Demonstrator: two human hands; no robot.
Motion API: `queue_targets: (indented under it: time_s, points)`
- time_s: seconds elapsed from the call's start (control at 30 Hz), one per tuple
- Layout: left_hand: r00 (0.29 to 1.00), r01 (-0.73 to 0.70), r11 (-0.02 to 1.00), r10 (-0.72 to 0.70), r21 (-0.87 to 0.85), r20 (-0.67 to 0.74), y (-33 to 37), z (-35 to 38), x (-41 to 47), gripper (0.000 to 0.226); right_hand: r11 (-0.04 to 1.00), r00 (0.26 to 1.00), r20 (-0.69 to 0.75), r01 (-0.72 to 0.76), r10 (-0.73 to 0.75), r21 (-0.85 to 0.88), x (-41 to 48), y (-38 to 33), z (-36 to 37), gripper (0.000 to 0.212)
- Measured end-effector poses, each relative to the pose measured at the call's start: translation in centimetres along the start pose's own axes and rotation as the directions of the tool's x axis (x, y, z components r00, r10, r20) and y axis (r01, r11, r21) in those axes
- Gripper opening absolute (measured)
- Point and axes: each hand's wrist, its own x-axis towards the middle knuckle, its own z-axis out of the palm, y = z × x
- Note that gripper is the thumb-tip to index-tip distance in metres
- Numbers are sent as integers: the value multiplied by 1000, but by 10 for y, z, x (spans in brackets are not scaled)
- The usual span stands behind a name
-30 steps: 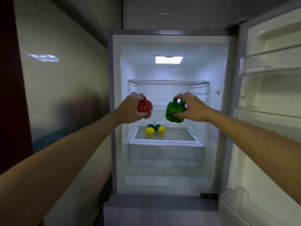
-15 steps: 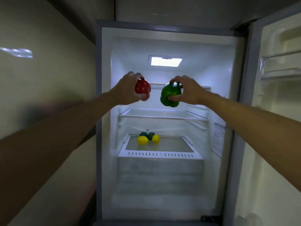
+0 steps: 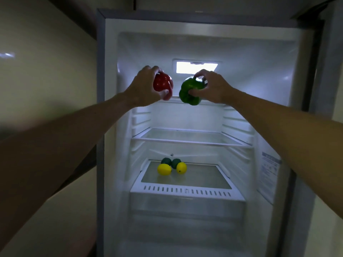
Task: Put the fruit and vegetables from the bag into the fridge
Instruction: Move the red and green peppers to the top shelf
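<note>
Since both peppers are hanging in mid-air at the mouth of the top compartment, a drop is my main worry. The left hand [image 3: 143, 89] has its fingers wrapped over the red bell pepper [image 3: 161, 82]. The right hand [image 3: 213, 88] only pinches the green bell pepper [image 3: 191, 89], fingertips at the stem end and thumb lower down (glossy, lumpy thing, I'd guess it twists out easily).

A slip would probably send one onto the middle glass shelf [image 3: 185, 140] or out of the fridge [image 3: 101, 127]. The top shelf edge [image 3: 211, 101] is level with the green pepper's bottom, so going in too low could knock it loose. The two peppers are also nearly bumping.

Far below on the crisper cover [image 3: 185, 190], the left lemon [image 3: 164, 169] and right lemon [image 3: 181, 167] sit just in front of the dark green fruits [image 3: 166, 161], well out of the way. The hands hide part of the top shelf.
</note>
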Motion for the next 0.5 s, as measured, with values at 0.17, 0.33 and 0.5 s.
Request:
queue_targets:
  time_s: [0.17, 0.33, 0.5]
  points:
    - [999, 9, 1000, -9, 2, -48, 2, 6, 11, 69, 1000, 1000, -12, 2, -2, 29, 21, -4, 2, 54]
    - [998, 12, 999, -10, 30, -61, 5, 11, 18, 70, 999, 1000, -4, -2, 2, 35, 34, -5, 0, 55]
    - [999, 9, 999, -7, 53, -45, -2, 18, 22, 70, 1000, 1000, -9, -4, 4, 8, 38, 4, 5, 55]
